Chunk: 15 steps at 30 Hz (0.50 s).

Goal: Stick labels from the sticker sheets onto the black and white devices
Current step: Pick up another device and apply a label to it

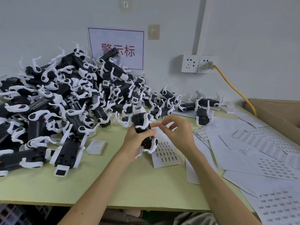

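One device (143, 125) is held above the counter (121, 184), the left hand (138, 140) grip curled round it, over a sheet (167, 155). Just beside it the right hand (177, 135) grip pinches a tiny label (160, 124). A pile (65, 98) crowds the left; loose sheets (259, 151) reach the box (276, 114) at right. Near edge lies bare.

Wall sign (129, 39): white sheet, red border, 3 red characters, "警示标". A black and white device (109, 54) partly covers the middle character. Sticker sheets (167, 155) on the counter (129, 184): rows of small dark print, too small to read.
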Available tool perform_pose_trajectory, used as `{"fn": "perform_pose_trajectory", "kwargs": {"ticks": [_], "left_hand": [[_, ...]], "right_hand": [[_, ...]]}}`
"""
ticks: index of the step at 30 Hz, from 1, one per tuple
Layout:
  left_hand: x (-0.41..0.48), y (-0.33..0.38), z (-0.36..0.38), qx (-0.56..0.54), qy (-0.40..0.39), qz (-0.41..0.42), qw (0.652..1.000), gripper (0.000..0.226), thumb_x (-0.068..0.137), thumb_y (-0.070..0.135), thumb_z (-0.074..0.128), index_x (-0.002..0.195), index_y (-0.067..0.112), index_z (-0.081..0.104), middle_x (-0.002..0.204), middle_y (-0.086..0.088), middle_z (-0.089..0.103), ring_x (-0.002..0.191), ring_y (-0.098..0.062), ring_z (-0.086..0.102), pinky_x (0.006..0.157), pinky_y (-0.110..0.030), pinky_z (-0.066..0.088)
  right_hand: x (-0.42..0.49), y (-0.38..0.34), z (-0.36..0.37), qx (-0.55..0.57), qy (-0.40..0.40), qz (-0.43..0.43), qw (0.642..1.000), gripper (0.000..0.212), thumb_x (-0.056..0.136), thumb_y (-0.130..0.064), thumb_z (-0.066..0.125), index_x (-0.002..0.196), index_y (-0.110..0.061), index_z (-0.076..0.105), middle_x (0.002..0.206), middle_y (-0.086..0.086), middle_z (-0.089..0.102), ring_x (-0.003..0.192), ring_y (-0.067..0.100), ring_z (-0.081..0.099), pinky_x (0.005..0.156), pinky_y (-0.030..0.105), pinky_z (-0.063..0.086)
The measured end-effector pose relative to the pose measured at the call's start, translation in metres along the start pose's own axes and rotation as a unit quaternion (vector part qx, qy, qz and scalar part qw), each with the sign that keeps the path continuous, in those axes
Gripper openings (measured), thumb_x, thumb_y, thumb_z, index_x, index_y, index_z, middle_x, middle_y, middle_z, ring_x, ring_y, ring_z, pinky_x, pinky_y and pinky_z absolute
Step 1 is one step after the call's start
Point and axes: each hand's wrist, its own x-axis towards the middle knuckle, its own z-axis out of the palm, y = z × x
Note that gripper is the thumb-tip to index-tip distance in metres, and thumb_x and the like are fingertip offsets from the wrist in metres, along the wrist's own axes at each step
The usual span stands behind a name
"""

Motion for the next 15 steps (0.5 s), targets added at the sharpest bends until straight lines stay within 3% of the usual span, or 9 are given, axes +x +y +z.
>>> {"fn": "perform_pose_trajectory", "kwargs": {"ticks": [3, 6, 10, 12, 15], "left_hand": [[0.000, -0.001, 0.000, 0.010, 0.009, -0.004, 1.000, 0.028, 0.091, -0.006, 0.065, 0.119, -0.007, 0.067, 0.068, -0.006, 0.066, 0.049, -0.021, 0.057, 0.044, -0.023, 0.044], [0.001, -0.003, -0.001, 0.023, 0.022, 0.011, 0.999, 0.025, 0.088, 0.002, 0.072, 0.113, -0.002, 0.073, 0.073, -0.015, 0.062, 0.059, -0.023, 0.058, 0.053, -0.025, 0.046], [0.004, -0.005, -0.004, -0.027, 0.056, 0.036, 0.997, 0.051, 0.075, 0.025, 0.079, 0.113, -0.008, 0.070, 0.092, -0.011, 0.071, 0.082, -0.020, 0.068, 0.068, -0.025, 0.054], [0.006, -0.004, -0.006, -0.052, 0.076, 0.042, 0.995, 0.057, 0.077, 0.034, 0.084, 0.110, -0.009, 0.068, 0.102, -0.015, 0.072, 0.092, -0.024, 0.068, 0.078, -0.030, 0.054], [0.007, -0.001, -0.007, -0.067, 0.102, 0.043, 0.992, 0.066, 0.074, 0.055, 0.070, 0.105, -0.003, 0.069, 0.101, -0.017, 0.071, 0.095, -0.028, 0.068, 0.089, -0.035, 0.051]], "right_hand": [[0.000, 0.001, 0.001, -0.010, 0.003, -0.006, 1.000, 0.025, 0.086, -0.020, 0.079, 0.078, -0.038, 0.063, 0.087, -0.028, 0.067, 0.077, 0.003, 0.062, 0.064, 0.007, 0.042], [-0.001, 0.001, 0.002, -0.004, 0.010, -0.012, 1.000, 0.022, 0.086, -0.018, 0.077, 0.078, -0.033, 0.064, 0.084, -0.025, 0.067, 0.075, 0.005, 0.062, 0.063, 0.009, 0.042], [0.000, -0.007, 0.004, 0.070, 0.042, 0.022, 0.996, 0.018, 0.086, -0.015, 0.074, 0.078, -0.029, 0.067, 0.081, -0.017, 0.070, 0.067, 0.009, 0.063, 0.060, 0.013, 0.045], [0.002, -0.009, -0.003, 0.170, 0.009, 0.075, 0.982, 0.007, 0.090, -0.020, 0.073, 0.092, -0.025, 0.068, 0.088, -0.008, 0.074, 0.071, 0.016, 0.069, 0.064, 0.023, 0.050], [0.002, -0.012, -0.009, 0.286, -0.134, 0.157, 0.936, 0.042, 0.093, -0.043, 0.067, 0.128, -0.024, 0.054, 0.106, 0.001, 0.077, 0.091, 0.022, 0.075, 0.081, 0.035, 0.053]]}}
